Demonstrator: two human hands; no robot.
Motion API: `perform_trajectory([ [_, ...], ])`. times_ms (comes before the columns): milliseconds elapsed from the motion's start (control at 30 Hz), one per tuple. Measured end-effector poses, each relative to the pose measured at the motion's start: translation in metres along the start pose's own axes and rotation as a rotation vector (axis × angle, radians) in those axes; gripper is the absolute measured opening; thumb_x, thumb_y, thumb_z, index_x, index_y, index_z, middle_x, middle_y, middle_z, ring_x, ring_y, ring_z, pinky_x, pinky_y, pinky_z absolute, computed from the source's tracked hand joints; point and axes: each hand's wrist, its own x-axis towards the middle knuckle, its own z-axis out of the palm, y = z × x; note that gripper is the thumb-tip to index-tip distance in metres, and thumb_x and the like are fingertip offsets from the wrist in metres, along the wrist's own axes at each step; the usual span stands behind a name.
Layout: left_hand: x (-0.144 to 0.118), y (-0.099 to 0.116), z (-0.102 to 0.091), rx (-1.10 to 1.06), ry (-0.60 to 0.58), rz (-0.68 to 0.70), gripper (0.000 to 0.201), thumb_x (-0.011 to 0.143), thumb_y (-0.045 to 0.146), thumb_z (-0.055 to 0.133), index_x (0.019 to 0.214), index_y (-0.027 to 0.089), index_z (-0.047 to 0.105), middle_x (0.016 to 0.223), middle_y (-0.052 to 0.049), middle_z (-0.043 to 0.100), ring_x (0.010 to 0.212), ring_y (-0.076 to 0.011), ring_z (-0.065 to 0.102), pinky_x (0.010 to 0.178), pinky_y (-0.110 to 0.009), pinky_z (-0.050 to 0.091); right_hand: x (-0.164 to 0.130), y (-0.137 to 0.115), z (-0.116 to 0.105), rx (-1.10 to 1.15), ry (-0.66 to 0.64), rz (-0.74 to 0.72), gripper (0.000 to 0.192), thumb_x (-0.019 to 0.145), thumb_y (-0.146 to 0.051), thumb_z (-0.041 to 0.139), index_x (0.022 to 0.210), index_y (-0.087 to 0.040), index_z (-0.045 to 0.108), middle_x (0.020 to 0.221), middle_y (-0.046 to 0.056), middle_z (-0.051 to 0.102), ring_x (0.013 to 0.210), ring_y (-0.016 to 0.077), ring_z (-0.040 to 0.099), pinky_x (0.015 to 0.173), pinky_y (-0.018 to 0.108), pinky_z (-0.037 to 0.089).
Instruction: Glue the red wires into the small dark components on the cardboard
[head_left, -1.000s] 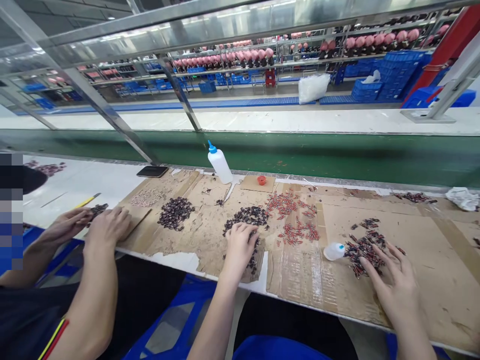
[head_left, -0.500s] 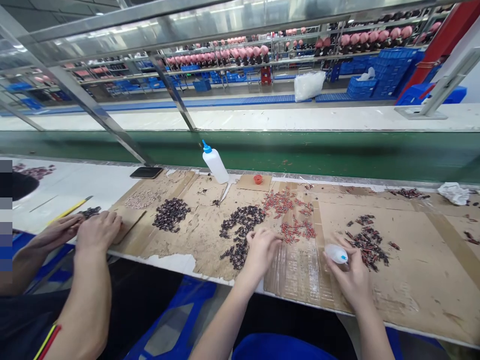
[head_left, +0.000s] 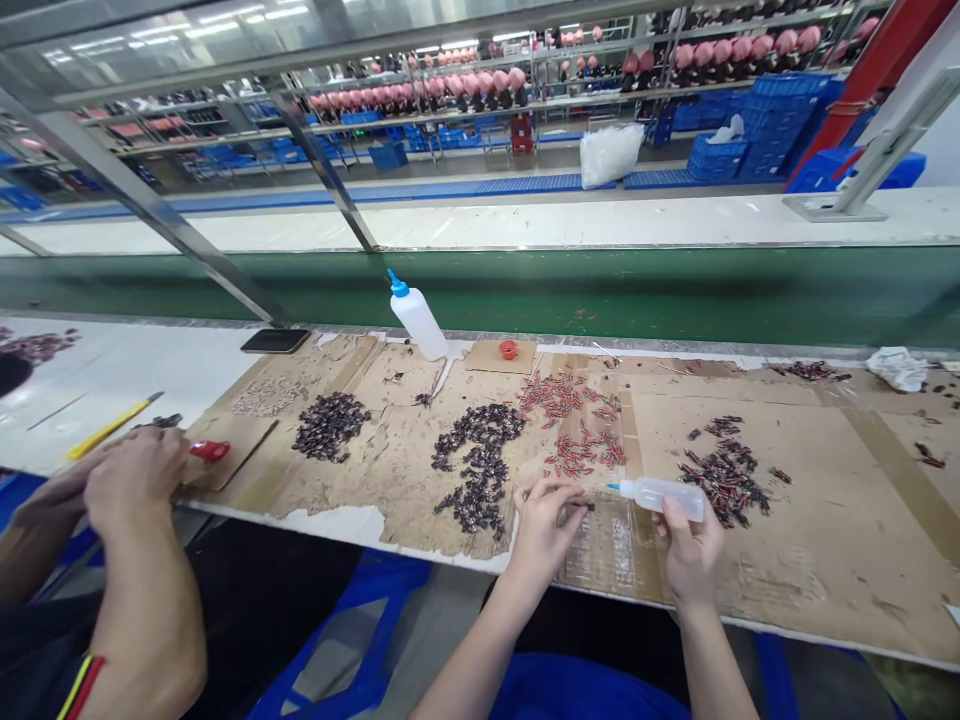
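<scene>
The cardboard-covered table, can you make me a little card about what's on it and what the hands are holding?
Left hand: pinches a small dark piece
Right hand: holds a small bottle sideways, blue tip toward the left hand
Middle: red pieces, with black pieces left of them
Right side: pile of dark-and-red pieces
Back: big bottle, small red cup, phone
Far left: another person's hands, close together

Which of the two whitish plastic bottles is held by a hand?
The smaller whitish plastic bottle, in the right hand; the larger blue-capped bottle is untouched.
</scene>
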Motion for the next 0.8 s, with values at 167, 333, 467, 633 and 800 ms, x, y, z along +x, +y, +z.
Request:
perform_trajectory([
  [167,-0.001,0.005,-0.001,-0.001,0.019,-0.007,0.021,0.075,0.013,0.069,0.091,0.025,0.072,0.093,-0.002,0.077,0.101,-0.0227,0.065,0.095,-0.044,0.035,-0.009,-0.007,0.007,-0.173,-0.055,-0.100,0.031,0.068,-0.048,0.069,0.069,-0.020,0.056,0.056,-0.001,0.061,0.047,0.0142,0.055,0.045,0.024,0.044],
  [333,-0.003,0.007,-0.002,-0.003,0.015,-0.016,0.022,0.074,0.013,0.068,0.092,0.025,0.072,0.096,-0.003,0.077,0.103,-0.0234,0.064,0.095,-0.044,0.033,-0.009,-0.008,0.006,-0.287,-0.061,-0.121,0.030,0.069,-0.048,0.066,0.064,-0.020,0.054,0.049,-0.002,0.057,0.040,0.0126,0.050,0.040,0.023,0.042],
  [467,-0.004,0.007,0.000,0.009,0.042,-0.012,0.022,0.073,0.012,0.068,0.091,0.025,0.072,0.093,-0.002,0.077,0.102,-0.0227,0.064,0.094,-0.042,0.033,-0.009,-0.008,0.006,-0.324,-0.065,-0.120,0.030,0.070,-0.048,0.065,0.062,-0.021,0.053,0.048,-0.002,0.056,0.040,0.0127,0.050,0.040,0.024,0.042],
  [633,-0.005,0.007,0.001,0.007,0.043,-0.023,0.021,0.073,0.012,0.069,0.089,0.025,0.072,0.090,-0.001,0.077,0.102,-0.0230,0.063,0.094,-0.042,0.031,-0.007,-0.010,0.008,-0.391,-0.047,-0.119,0.030,0.069,-0.048,0.064,0.060,-0.021,0.053,0.047,-0.002,0.056,0.040,0.0130,0.049,0.040,0.024,0.041],
  [800,-0.007,0.009,0.002,0.017,0.058,-0.017,0.020,0.075,0.012,0.067,0.089,0.026,0.072,0.090,-0.001,0.077,0.104,-0.0235,0.061,0.095,-0.043,0.030,-0.006,-0.012,0.008,-0.401,-0.051,-0.103,0.031,0.069,-0.049,0.062,0.059,-0.021,0.053,0.047,-0.002,0.055,0.041,0.0137,0.048,0.042,0.025,0.040],
])
